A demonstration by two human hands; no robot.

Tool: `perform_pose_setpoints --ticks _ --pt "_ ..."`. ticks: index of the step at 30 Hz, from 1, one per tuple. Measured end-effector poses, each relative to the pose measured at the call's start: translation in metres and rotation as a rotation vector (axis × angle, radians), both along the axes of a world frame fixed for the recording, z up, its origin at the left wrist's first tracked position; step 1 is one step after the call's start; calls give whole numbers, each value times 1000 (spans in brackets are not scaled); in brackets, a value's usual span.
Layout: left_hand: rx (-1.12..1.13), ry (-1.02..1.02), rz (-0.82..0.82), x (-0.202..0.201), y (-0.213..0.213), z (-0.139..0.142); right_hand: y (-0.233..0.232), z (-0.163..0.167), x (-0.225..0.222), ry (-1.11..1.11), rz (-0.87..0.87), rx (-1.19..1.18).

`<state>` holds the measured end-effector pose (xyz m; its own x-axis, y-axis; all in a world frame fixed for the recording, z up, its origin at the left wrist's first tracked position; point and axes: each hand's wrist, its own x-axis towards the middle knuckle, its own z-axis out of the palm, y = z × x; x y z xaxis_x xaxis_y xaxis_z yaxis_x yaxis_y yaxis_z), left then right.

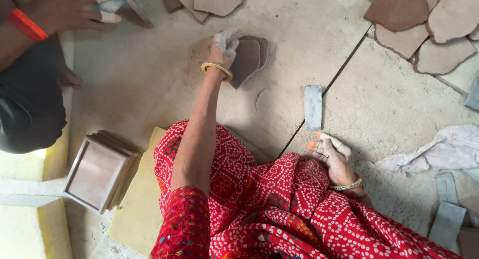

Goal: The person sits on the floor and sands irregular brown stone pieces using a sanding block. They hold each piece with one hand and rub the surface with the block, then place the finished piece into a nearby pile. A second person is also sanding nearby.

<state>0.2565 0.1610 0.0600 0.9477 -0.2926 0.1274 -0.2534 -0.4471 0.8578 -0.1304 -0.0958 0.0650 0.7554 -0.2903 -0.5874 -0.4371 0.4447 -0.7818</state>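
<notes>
Fingers of the left hand [223, 43], dusty and wrapped, close over the near edge of a flat brown stone piece [248, 58] lying on the concrete floor [164, 79], well out in front of the knees. The grip looks like a pinch at one edge only; getting the fingertips further under the slab and lifting it flat would likely keep a brittle corner from snapping. The right hand [333, 157] rests open and empty on the floor beside the red dotted cloth [279, 209], palm down, just short of a small grey rectangular block [313, 107]. Toward the far right edge lie more irregular stone pieces [424, 29]. Squared tiles [100, 172] are stacked at the left, and another person's hand [62, 9] works at the far left corner.
</notes>
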Motion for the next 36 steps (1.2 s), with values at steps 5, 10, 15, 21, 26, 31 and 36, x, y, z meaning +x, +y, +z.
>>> perform_pose_setpoints --ticks 5,10,15,21,26,31,36 --pt "782 244 -219 -47 -11 71 2 2 0 -10 1 1" --pt "942 282 -256 -67 -20 115 2 3 1 8 -8 0" --pt "970 228 -284 -53 -27 102 1 2 0 -12 17 -24" --pt "932 262 -292 -46 -35 95 0 0 -2 -16 6 14" --pt "953 226 -315 -48 -33 98 -2 -3 -3 -4 12 13" --pt "1021 210 -342 -53 -34 81 -5 -12 -6 10 24 -22" --pt "975 -60 -302 -61 -37 41 -12 -28 -7 -25 54 -65"
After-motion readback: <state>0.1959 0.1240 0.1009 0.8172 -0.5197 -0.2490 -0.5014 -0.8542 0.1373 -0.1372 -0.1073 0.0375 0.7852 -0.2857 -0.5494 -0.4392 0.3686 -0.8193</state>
